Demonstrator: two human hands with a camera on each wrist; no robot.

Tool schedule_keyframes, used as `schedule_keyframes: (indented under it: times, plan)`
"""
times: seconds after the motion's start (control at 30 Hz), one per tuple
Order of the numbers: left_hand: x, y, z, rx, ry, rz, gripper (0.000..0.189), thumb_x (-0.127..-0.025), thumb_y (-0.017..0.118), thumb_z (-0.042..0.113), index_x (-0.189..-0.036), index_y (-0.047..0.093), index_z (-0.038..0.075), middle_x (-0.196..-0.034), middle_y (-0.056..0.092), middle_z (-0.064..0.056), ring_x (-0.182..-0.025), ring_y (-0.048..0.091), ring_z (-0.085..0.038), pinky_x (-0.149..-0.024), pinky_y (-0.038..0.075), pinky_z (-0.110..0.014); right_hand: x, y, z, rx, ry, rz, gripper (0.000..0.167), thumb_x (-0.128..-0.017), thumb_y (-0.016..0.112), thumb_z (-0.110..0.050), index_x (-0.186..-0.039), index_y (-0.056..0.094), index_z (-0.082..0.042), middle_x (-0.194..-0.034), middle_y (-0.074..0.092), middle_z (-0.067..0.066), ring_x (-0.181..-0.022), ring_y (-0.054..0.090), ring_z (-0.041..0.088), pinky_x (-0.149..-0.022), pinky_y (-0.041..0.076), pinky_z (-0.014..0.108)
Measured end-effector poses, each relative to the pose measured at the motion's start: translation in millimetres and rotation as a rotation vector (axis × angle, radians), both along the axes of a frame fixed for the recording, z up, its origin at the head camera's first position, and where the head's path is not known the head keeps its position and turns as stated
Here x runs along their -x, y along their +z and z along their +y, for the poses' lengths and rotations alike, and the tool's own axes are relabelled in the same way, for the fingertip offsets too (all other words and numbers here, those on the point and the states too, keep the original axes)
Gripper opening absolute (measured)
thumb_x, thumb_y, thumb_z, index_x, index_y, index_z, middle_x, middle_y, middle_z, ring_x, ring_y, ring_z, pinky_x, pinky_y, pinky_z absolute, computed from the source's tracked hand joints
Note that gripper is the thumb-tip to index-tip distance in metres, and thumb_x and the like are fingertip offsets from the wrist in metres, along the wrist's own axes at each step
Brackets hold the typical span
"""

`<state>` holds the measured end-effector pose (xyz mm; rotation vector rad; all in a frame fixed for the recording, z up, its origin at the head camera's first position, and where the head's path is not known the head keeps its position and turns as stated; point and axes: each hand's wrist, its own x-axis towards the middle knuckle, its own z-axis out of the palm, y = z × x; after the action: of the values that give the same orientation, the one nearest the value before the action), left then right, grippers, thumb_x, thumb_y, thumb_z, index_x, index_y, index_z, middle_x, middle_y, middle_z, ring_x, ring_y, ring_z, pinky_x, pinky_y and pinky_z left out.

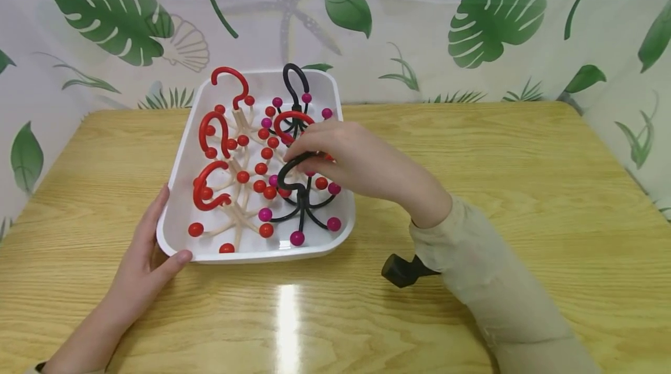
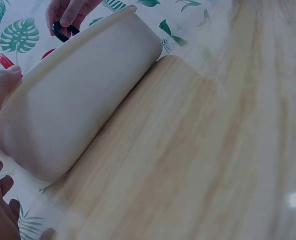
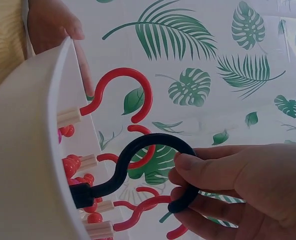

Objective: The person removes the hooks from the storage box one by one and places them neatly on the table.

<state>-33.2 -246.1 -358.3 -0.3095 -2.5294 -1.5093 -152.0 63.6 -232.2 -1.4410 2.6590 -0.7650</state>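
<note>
Hook, black, pinched in right fingers; left fingers grip white tray.

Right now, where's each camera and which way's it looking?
Head: on the head, looking forward and down at a white rectangular tray; left hand and right hand show.
Left wrist: there, facing the tray's outside; both hands show.
Right wrist: there, facing a curved black hook; both hands show.
Head, right wrist: both see the hook.

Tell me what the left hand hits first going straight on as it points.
The white tray: its near left corner lies right ahead of the left hand, between thumb and fingers. Whether the palm already touches is unclear.
</note>
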Motion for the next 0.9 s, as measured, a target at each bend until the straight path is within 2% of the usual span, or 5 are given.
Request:
schedule_keyframes:
  times: [0.1, 0.23, 0.5, 0.77, 0.9]
  plan:
    - [-0.1, -0.1, -0.1, -0.007, -0.002, 0.000, 0.094, -0.080, 0.064, -0.010, -0.154, 0.017, 0.024, -0.157, 0.016, -0.003, -0.133, 0.027, -0.004, -0.097, 0.029, -0.009, 0.8, -1.0, 1, 0.083, 0.021, 0.003, 0.021, -0.087, 0.070, -0.007, -0.107, 0.071, -0.009, -0.103, 0.067, -0.001, -0.096, 0.058, 0.011, -0.084, 0.047, 0.022]
    - [0.4, 0.2, -0.4, -0.011, -0.001, -0.007, 0.094, -0.080, 0.064, -0.009, -0.154, 0.017, 0.024, -0.157, 0.017, -0.003, -0.131, 0.030, -0.005, -0.095, 0.032, -0.008, -0.9, 2.0, 5, 0.260, 0.051, 0.043, 0.020, -0.086, 0.070, -0.003, -0.105, 0.071, -0.006, -0.100, 0.068, 0.000, -0.091, 0.057, 0.011, -0.079, 0.048, 0.024]
    - [0.1, -0.4, -1.4, -0.018, -0.003, -0.017, 0.094, -0.080, 0.065, -0.008, -0.154, 0.017, 0.025, -0.157, 0.017, -0.003, -0.132, 0.030, -0.006, -0.094, 0.033, -0.009, -5.8, 17.1, 15, 0.540, 0.102, 0.102, 0.020, -0.080, 0.072, 0.005, -0.100, 0.071, 0.003, -0.095, 0.070, 0.006, -0.084, 0.061, 0.011, -0.074, 0.052, 0.026]
    - [-1.1, -0.3, -1.3, 0.009, 0.022, -0.060, 0.093, -0.083, 0.066, -0.002, -0.154, 0.016, 0.029, -0.157, 0.016, 0.001, -0.133, 0.029, -0.008, -0.092, 0.034, -0.008, 4.2, 32.1, 42, 0.685, -0.004, 0.113, 0.018, -0.081, 0.068, 0.012, -0.099, 0.068, 0.010, -0.096, 0.069, 0.015, -0.084, 0.064, 0.013, -0.072, 0.054, 0.028]
    - [-1.4, -0.8, -1.0, 0.006, 0.023, -0.057, 0.092, -0.083, 0.065, -0.003, -0.154, 0.016, 0.028, -0.158, 0.016, 0.001, -0.135, 0.026, -0.007, -0.094, 0.031, -0.008, 16.5, 36.2, 62, 0.730, -0.121, 0.129, 0.018, -0.081, 0.068, 0.012, -0.100, 0.068, 0.011, -0.094, 0.069, 0.017, -0.082, 0.064, 0.014, -0.072, 0.053, 0.026]
